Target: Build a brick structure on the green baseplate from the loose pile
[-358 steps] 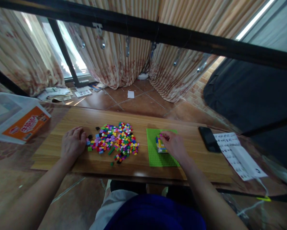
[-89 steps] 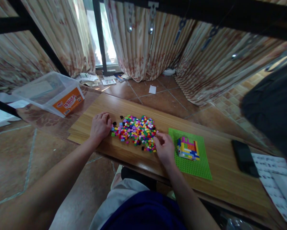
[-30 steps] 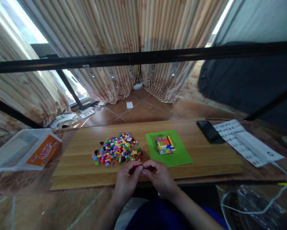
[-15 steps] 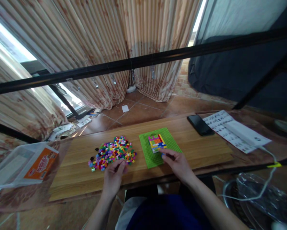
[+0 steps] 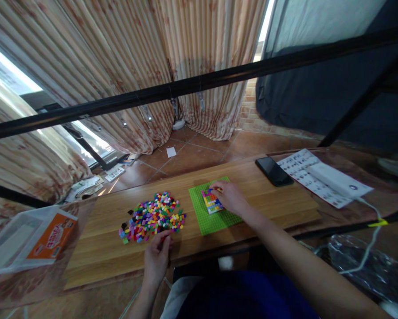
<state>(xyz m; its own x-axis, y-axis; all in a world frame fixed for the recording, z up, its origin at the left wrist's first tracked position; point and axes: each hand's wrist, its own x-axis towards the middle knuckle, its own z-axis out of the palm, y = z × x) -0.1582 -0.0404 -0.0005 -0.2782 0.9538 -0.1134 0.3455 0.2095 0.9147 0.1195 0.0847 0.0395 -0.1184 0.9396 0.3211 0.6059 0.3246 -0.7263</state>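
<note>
A green studded baseplate (image 5: pixel 204 227) lies on the wooden board, bearing a small square build of colored toy bricks (image 5: pixel 212 204) with a white edge. My right hand (image 5: pixel 232 198) reaches over the build's far right corner, fingertips pinched on a small toy brick; its color is hard to make out, and the hand covers part of the build and plate. Close to the near edge of the brick pile (image 5: pixel 155 215), my left hand (image 5: pixel 157 253) is closed with thumb and fingertips together, a small red brick showing between them.
On the left stands a clear plastic box (image 5: pixel 16 241) with an orange label. A black phone (image 5: pixel 274 171) and a printed sheet (image 5: pixel 321 177) with a white cable lie right. The wooden board (image 5: pixel 99 248) carries the bricks. A black bar (image 5: pixel 185 87) crosses beyond it.
My right hand has moved away from me, from the build's near edge to its far right corner. My left hand has shifted slightly toward me, and a red brick now shows in it.
</note>
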